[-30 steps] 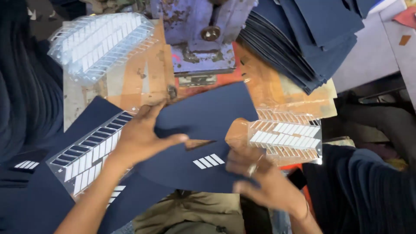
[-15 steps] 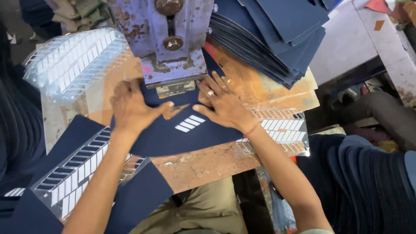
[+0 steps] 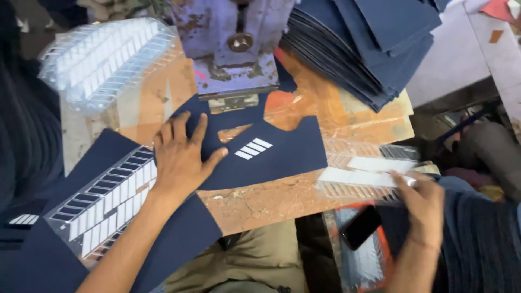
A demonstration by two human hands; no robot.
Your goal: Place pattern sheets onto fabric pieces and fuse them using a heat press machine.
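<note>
- We see the navy fabric piece [image 3: 271,154] with white stripes lying flat on the worn orange table [image 3: 271,198], its top edge under the press machine [image 3: 233,54].
- Our left hand [image 3: 182,157] lies spread, palm down, pressing the piece's left part.
- Our right hand [image 3: 423,203] pinches a clear sheet of white strips [image 3: 369,173], to the right of the piece.
- A stack of navy pieces [image 3: 358,49] sits behind, with another strip sheet [image 3: 103,195] at the left.

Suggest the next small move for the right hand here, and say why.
Probably lift one white strip off the sheet. The right hand already touches that sheet's edge, while the left hand lies flat on the navy piece below the press, holding it ready.
</note>
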